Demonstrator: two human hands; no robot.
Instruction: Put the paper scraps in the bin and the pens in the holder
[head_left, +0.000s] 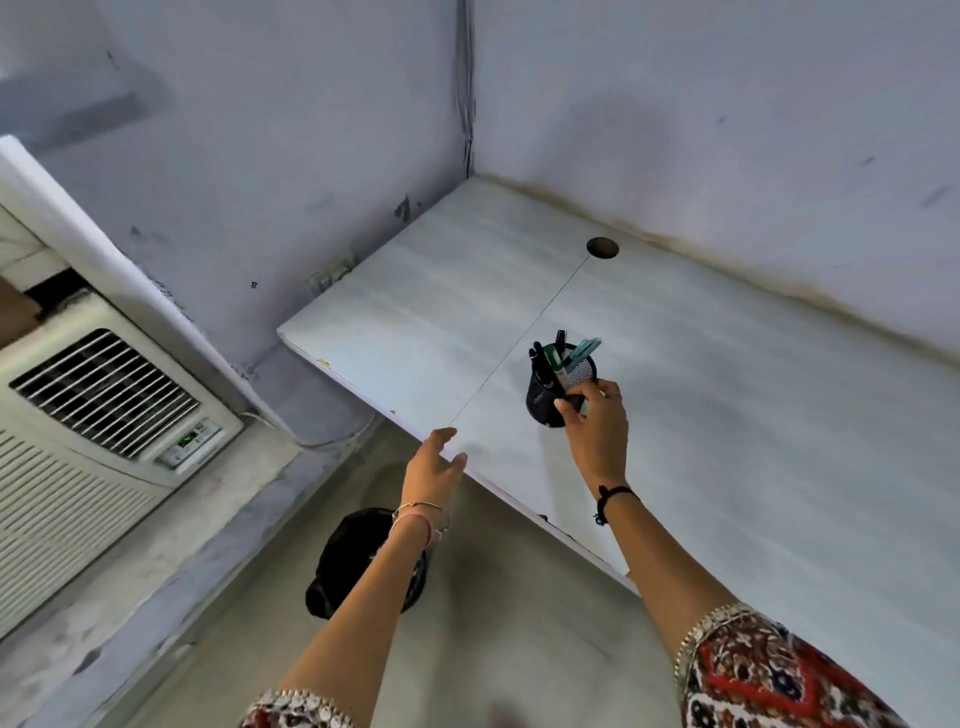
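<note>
A black mesh pen holder (545, 397) stands on the pale desk (701, 415) with several pens (563, 356) sticking out of it. My right hand (595, 428) is at the holder's right side, its fingertips touching a pen and the holder's rim. Whether it grips that pen is not clear. My left hand (434, 470) hovers over the desk's front edge, fingers apart, holding nothing. A black bin (353, 558) sits on the floor below the desk edge, partly hidden by my left forearm. No paper scraps show on the desk.
A round cable hole (602, 247) is near the desk's back edge. Walls close the desk in at the back and left corner. An air conditioner unit (98, 415) sits at the left on a ledge. Grey floor lies below.
</note>
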